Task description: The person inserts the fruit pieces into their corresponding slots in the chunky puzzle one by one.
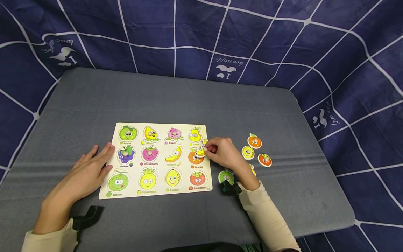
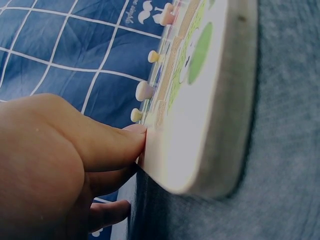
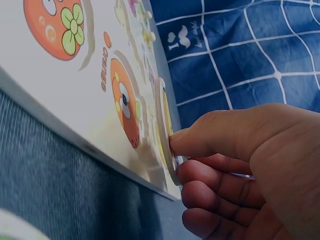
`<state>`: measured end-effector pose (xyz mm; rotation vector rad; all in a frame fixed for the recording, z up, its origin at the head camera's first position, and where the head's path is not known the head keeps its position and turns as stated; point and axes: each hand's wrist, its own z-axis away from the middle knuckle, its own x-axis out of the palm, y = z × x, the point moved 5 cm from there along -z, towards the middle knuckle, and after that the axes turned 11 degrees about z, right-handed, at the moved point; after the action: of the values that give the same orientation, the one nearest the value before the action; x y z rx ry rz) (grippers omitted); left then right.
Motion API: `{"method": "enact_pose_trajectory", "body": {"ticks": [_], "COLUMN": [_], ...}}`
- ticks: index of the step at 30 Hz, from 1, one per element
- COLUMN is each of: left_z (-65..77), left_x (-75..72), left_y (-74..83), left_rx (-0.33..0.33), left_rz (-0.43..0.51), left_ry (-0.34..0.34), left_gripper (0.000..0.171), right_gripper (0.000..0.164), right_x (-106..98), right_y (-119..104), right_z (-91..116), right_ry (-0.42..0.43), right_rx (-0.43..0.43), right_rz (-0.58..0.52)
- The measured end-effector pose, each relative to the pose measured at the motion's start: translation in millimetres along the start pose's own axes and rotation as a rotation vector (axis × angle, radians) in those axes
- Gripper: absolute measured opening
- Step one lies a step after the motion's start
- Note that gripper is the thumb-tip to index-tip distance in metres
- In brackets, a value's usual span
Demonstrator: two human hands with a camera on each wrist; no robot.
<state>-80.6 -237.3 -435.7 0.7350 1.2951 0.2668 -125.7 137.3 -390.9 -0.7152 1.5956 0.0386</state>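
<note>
A wooden fruit puzzle board [image 1: 160, 142] lies on the table. My left hand [image 1: 85, 175] rests at its left edge with fingers extended; in the left wrist view the thumb [image 2: 115, 147] touches the board's edge. Between thumb and fingers, my right hand [image 1: 225, 154] pinches a banana piece [image 1: 200, 153] on edge. It overlaps the orange recess [image 1: 196, 159] near the board's right side. Knobbed pieces fill the top row, among them the apple [image 1: 127, 133], plus the grape [image 1: 125, 155] and strawberry [image 1: 149, 154] places. The banana recess [image 1: 174, 154] shows only its printed picture.
Right of the board lie loose orange [image 1: 254, 142], lemon [image 1: 248, 153] and persimmon [image 1: 264, 160] pieces. A melon piece [image 1: 225, 177] and a partly hidden pineapple piece [image 1: 253, 170] lie near the right wrist. Dark blue checked cloth [image 1: 195, 31] hangs around the grey table [image 1: 176, 94].
</note>
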Motion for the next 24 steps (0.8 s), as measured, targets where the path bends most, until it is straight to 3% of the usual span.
{"method": "enact_pose_trajectory", "body": {"ticks": [24], "left_z": [0.8], "left_x": [0.2], "left_y": [0.3], "left_rx": [-0.011], "left_rz": [-0.003], "left_ry": [-0.005], "left_gripper": [0.061], "right_gripper": [0.003], "right_x": [8.3], "right_y": [-13.1], "right_z": [-12.0], "right_ry": [-0.017], "right_rx": [-0.031], "right_rz": [-0.025]}}
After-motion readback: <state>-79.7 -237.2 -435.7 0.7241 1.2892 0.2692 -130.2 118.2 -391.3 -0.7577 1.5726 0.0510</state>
